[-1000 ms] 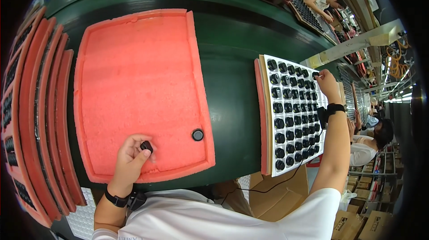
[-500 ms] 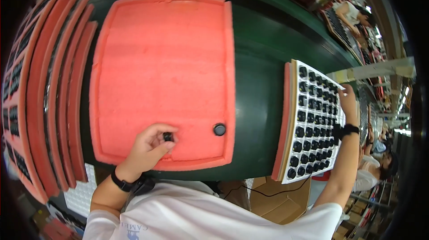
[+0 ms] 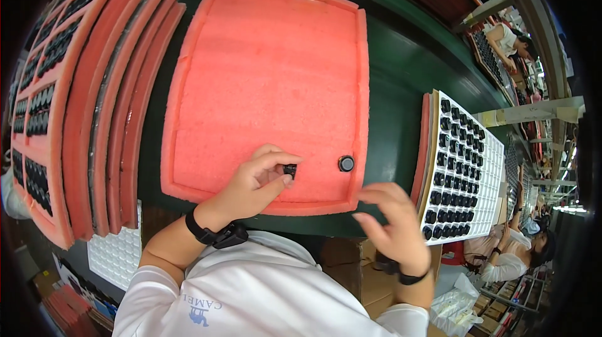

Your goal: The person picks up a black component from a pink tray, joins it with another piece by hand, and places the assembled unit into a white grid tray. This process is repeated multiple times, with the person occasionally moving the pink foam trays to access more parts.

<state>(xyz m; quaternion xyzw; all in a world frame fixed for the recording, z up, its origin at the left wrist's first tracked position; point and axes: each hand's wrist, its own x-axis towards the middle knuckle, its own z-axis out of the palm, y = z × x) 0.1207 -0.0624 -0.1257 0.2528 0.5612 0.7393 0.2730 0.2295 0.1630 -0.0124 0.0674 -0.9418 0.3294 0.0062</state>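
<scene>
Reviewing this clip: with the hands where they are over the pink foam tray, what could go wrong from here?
The left hand pinches a small black part only at its fingertips; it could slip onto the pink foam tray. The right hand hovers blurred near the tray's edge and might knock the loose round black part or brush the white grid tray of parts.

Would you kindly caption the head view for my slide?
Left hand pinches a small black part over a pink foam tray; right hand hovers empty.

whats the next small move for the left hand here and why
Probably set the small black part down on the pink foam tray beside the round black part. The left hand pinches it just above the foam; the right hand hovers empty.
</scene>
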